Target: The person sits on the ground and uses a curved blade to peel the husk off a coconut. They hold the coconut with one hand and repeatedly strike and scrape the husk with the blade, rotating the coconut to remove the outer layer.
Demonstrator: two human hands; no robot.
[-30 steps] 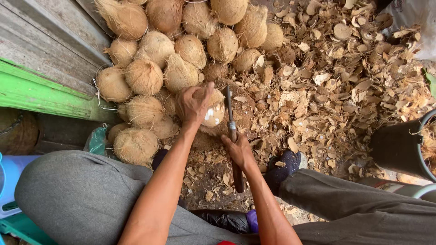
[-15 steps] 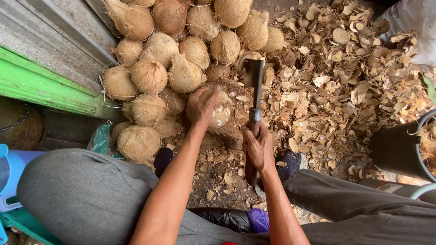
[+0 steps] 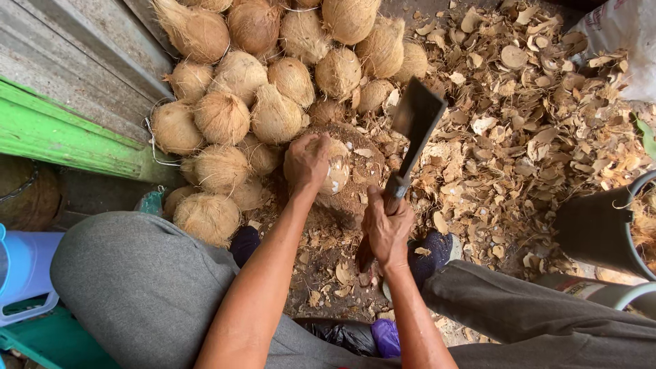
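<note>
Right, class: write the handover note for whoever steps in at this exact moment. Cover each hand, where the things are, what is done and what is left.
Left hand: pressed on top of a partly chipped coconut, steadying it on the chopping block.
Right hand: gripping the cleaver by its handle, blade raised above and to the right of the coconut, not touching it.
Done: part of the shell is off, pale flesh showing; shell chips cover the ground on the right.
Left: the rest of this shell, then the pile of unshelled coconuts behind the block.
</note>
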